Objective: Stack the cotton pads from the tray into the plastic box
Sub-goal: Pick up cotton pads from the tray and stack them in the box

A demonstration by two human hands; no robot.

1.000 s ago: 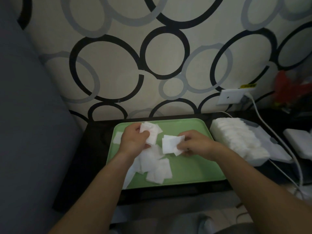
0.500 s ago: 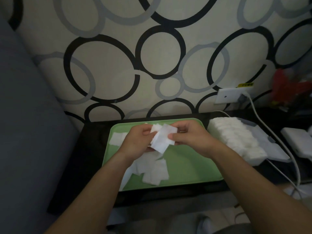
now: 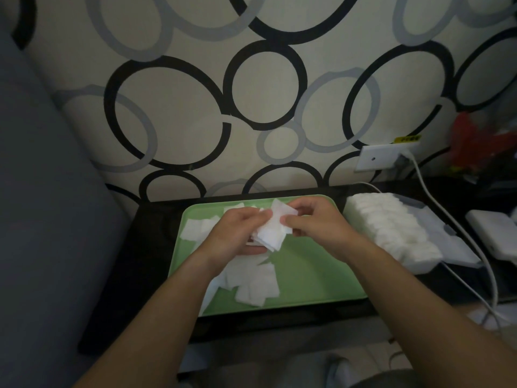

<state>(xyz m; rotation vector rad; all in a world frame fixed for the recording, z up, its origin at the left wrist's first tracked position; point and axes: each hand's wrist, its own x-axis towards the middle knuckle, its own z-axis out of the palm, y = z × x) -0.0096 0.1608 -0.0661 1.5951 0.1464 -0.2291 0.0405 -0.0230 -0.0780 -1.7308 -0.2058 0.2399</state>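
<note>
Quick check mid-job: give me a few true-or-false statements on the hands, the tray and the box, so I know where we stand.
1. The left hand and the right hand both grip one bundle of cotton pads over the green tray. True.
2. No pads are left on the tray. False: loose pads lie on its left half.
3. The plastic box holds a row of pads. True.
4. The box stands to the left of the tray. False: it stands to the tray's right.
</note>
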